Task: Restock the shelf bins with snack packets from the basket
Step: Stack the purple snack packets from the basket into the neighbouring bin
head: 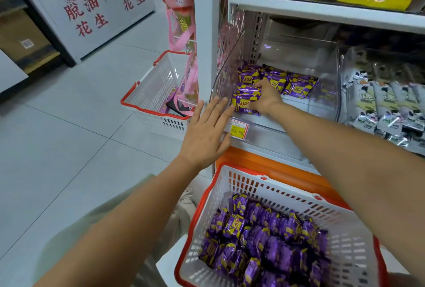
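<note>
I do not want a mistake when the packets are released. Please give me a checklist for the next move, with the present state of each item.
1. Right hand grips the held packets inside the clear bin: ok.
2. Lid tilted up, out of the way: ok.
3. Left hand, open, touches the lid: cannot tell.
4. Bare bin floor in front of the back packets: ok.
5. Near basket holds more basket packets: ok.

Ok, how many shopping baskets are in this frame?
2. The near basket, at bottom right, holds purple packets; the far basket stands on the floor left of the shelf post. No others show.
</note>
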`<state>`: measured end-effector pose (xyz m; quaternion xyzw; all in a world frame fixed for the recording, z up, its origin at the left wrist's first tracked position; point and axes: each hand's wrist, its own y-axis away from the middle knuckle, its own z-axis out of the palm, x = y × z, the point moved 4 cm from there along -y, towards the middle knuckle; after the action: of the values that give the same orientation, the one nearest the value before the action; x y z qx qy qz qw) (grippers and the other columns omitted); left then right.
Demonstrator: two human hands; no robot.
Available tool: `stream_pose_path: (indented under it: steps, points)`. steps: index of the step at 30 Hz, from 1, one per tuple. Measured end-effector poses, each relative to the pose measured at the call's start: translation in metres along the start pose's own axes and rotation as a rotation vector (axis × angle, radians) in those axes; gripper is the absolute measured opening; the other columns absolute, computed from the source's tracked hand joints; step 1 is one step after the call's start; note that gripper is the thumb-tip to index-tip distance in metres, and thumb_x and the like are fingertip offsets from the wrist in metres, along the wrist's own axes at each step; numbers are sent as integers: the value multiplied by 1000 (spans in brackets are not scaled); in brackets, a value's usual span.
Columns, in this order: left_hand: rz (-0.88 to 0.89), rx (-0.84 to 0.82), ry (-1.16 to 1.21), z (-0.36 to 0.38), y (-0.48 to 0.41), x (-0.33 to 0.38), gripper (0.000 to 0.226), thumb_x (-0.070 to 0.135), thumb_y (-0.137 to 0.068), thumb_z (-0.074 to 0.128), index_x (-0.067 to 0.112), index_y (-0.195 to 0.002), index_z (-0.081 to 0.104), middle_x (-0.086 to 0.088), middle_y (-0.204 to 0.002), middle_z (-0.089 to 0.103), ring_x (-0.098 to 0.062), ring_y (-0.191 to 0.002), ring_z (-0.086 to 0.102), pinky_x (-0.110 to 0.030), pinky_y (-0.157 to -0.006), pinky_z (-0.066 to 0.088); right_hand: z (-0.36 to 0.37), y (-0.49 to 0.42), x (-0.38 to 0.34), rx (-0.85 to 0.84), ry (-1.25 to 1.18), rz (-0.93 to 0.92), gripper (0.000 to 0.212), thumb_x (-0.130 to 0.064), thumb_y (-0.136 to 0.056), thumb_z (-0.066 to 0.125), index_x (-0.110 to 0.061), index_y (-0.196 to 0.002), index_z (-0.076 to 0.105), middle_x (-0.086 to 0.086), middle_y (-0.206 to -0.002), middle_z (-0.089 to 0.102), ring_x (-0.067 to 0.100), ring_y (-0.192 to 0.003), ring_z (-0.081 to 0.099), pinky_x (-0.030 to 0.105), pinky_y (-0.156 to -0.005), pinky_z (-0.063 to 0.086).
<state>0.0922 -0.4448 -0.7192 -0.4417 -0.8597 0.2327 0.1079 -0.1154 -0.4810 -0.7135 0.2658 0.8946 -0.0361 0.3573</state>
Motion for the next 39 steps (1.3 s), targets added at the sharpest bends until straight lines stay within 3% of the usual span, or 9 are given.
stream_pose_path:
  steps: [5,8,13,22,29,32,36,39]
  points:
    - [-7,-2,28,3,1,-1,61,31,-91,46,12,-148,38,-10,-156,32,-26,-147,23,-50,-118,20,9,-11,-6,55,86,-38,73,-14,-76,81,-6,-134,38,18,-135,47,33,-123,49,34,-94,42]
    - [-13,-7,42,4,1,-1,61,31,-91,44,12,-149,37,-10,-157,30,-25,-147,22,-50,-117,21,13,-12,-4,11,80,-41,80,-15,-72,84,-9,-135,36,16,-136,45,32,-122,49,31,-90,42]
    - [-15,-8,50,5,2,0,61,31,-91,43,11,-148,37,-11,-156,31,-26,-147,23,-51,-117,22,9,-15,1,57,82,-58,74,-14,-71,84,-9,-130,40,15,-131,51,31,-116,53,28,-81,37]
    - [-34,-40,51,5,1,1,61,31,-92,42,11,-149,36,-11,-156,31,-26,-147,22,-51,-117,21,12,-23,-4,141,26,-25,84,-17,-71,85,-2,-134,32,21,-138,42,35,-123,48,34,-93,42]
    - [-47,-52,55,7,1,1,62,30,-90,42,11,-148,37,-12,-156,32,-27,-147,22,-50,-117,21,13,-29,-3,163,42,-53,85,-24,-69,87,0,-132,35,21,-134,44,35,-121,48,37,-93,42]
    - [-47,-44,58,7,0,2,61,30,-90,41,10,-148,38,-12,-155,32,-27,-147,23,-50,-118,21,13,-26,-5,194,144,-160,82,-26,-70,85,-3,-133,37,21,-133,40,38,-120,47,41,-94,44]
    - [-44,-51,47,6,1,2,61,30,-90,41,10,-148,37,-12,-155,32,-28,-147,22,-49,-118,19,7,-18,-10,158,450,-381,79,-32,-77,79,-18,-142,37,18,-138,36,37,-126,37,48,-91,46]
    - [-58,-56,51,6,0,4,61,29,-90,39,10,-148,37,-13,-155,33,-28,-146,23,-49,-118,19,-1,-17,-6,119,570,-490,66,-31,-82,74,-15,-139,45,18,-136,41,37,-124,39,48,-91,46]
